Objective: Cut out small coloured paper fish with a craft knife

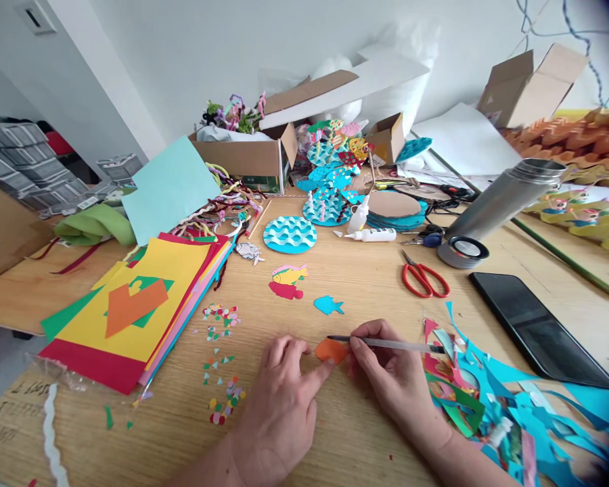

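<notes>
An orange paper fish lies on the table between my hands. My left hand rests on the tabletop with its fingers bent, holding the fish down at its lower edge. Pinched in my right hand is a pen, lying nearly level with its tip at the top edge of the fish. Just beyond are a blue paper fish, a red paper fish and a yellow paper fish partly over the red one. A patterned grey fish lies farther left.
Coloured paper sheets are stacked left, near small paper bits. To the right are red-handled scissors, a phone, a steel flask and paper scraps. Behind stand a wavy blue disc, glue bottles and a cardboard box.
</notes>
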Available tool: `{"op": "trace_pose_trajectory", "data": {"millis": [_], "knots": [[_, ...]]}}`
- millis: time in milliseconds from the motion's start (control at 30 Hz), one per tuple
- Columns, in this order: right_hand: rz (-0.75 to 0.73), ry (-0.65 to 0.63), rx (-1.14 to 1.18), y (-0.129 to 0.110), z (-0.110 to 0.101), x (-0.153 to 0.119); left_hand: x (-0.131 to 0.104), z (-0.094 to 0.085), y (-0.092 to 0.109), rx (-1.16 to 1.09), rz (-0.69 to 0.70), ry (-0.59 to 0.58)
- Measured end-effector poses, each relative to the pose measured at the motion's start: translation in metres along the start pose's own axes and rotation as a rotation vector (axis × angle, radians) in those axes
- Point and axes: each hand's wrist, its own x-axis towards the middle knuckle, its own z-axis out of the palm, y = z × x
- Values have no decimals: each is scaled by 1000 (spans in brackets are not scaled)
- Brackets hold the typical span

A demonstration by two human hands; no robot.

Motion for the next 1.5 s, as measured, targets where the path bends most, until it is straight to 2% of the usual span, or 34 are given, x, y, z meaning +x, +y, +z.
{"op": "trace_pose_trajectory", "data": {"millis": [133, 333, 567, 767, 967, 1133, 1500], "knots": [[25, 31, -2, -7, 2, 1, -1, 2, 0, 5, -8, -23], [-19, 49, -70, -9, 1, 2, -1, 3, 2, 24, -23, -57], [9, -24, -70, 0, 1, 5, -1, 3, 1, 29, -21, -66], [54, -48, -70, -4, 2, 6, -2, 2, 1, 12, -30, -75], [-82, 68, -123, -12, -1, 3, -1, -1, 1, 8, -19, -83], [-61, 24, -153, -7, 0, 6, 0, -1, -1, 13, -5, -83], [-59, 32, -211, -2, -1, 8, -2, 4, -2, -9, -38, -73]]}}
